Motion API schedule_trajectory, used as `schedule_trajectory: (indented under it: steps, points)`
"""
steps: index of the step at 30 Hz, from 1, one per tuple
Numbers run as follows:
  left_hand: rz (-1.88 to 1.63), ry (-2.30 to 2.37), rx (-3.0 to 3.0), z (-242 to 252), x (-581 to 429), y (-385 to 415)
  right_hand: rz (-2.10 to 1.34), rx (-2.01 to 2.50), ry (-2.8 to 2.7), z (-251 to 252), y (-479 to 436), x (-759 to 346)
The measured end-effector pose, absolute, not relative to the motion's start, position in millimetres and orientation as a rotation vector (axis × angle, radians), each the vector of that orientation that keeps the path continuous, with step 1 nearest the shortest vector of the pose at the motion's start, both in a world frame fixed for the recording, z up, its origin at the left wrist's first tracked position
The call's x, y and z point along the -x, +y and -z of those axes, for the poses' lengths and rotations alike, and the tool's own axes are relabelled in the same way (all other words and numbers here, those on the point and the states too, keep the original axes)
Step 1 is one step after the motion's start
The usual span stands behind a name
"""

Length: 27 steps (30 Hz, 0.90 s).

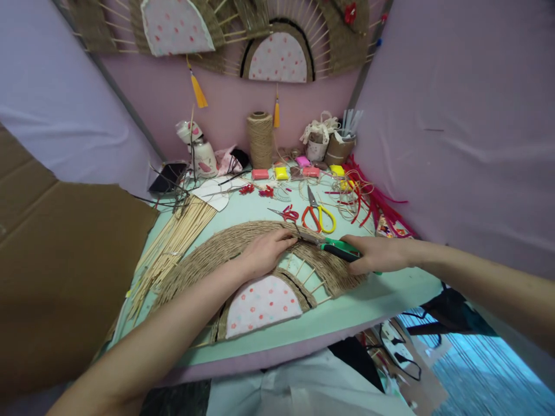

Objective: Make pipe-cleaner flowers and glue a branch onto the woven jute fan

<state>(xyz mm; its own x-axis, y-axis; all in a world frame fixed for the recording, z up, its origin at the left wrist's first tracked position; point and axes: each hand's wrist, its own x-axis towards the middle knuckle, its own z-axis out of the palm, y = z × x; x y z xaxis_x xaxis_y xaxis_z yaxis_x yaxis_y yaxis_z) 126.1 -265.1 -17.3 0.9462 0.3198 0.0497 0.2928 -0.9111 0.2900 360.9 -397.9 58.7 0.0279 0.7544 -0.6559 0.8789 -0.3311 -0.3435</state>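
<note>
A half-round fan (186,274) of twine woven over thin sticks lies on the pale green tabletop, with a white floral half-disc (264,305) at its centre. My left hand (272,249) rests on the fan's upper band, fingers pressed together near its outer edge; what they pinch is too small to make out. In my right hand (376,253) is a pair of green-and-black-handled scissors (340,249). Their blades point left and reach the fan's outer edge, close to my left fingertips.
Small red scissors (288,214) and orange-and-yellow scissors (319,216) lie just beyond the fan. Thin sticks (177,237) are piled at left, beside a cardboard sheet (65,260). A twine spool (260,140), clay packets (281,173) and red pipe cleaners (373,193) stand or lie behind.
</note>
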Motion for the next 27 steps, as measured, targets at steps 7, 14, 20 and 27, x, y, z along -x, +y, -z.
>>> schedule_trajectory:
  steps: [7,14,20,27]
  points:
    - [-0.094,0.521,-2.817,13.7,-126.4,-267.9,0.873,-2.145,1.931,-43.6,-404.6,-358.6]
    - [-0.079,0.559,-2.838,17.8,-124.6,-267.9,0.862,-2.086,1.987,-37.5,-405.1,-357.1]
    - [-0.059,0.561,-2.859,22.4,-124.8,-267.3,0.894,-2.072,1.975,-34.8,-404.9,-357.9]
    - [-0.056,0.545,-2.912,26.1,-124.8,-266.0,0.853,-2.093,1.930,-31.6,-403.5,-354.8]
